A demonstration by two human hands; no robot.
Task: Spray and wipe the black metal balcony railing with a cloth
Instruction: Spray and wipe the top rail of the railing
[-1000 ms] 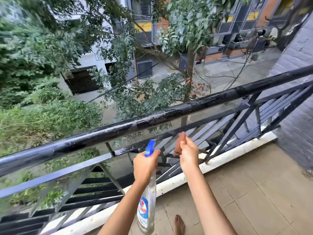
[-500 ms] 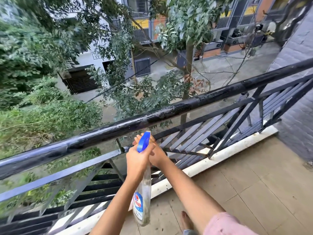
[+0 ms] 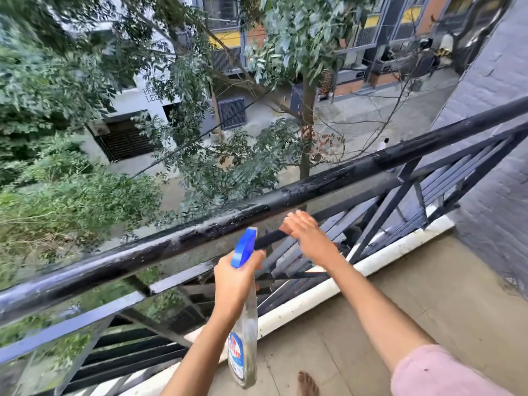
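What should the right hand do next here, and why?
Probably slide the right hand rightward along the lower bar it grips, wiping that stretch. The top rail above shows wet streaks and droplets, so spray is on the metal, and the left hand only holds the spray bottle. The cloth is not visible under the hand.

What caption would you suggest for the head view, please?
Left hand holds the spray bottle while the right hand grips a lower railing bar.

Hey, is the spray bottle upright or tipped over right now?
Roughly upright: the left hand grips the spray bottle at its neck, blue trigger head on top, clear body hanging below.
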